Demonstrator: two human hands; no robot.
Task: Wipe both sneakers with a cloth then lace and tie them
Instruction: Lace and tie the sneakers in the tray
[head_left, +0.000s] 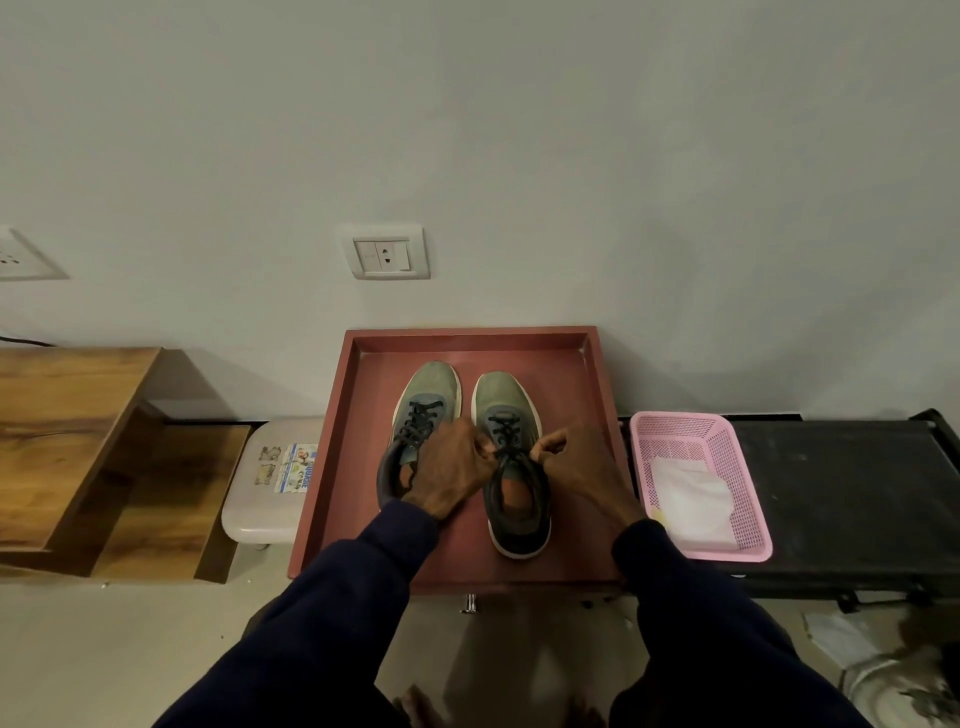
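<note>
Left sneaker (423, 410) and right sneaker (514, 499) are sitting side by side in the red tray (597, 379). Their long axes are running away from the person, toes pointing at the wall, heels nearest. Left hand (452, 467) and right hand (574, 467), fingers curled, are each pinching the black lace (506, 428) over the right sneaker's tongue. The white cloth (691, 499) is lying in the pink basket (753, 519) beside the tray.

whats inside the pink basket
A crumpled white cloth lies in the pink basket, toward its near end. The far end shows bare mesh floor. Anything under the cloth is covered.
</note>
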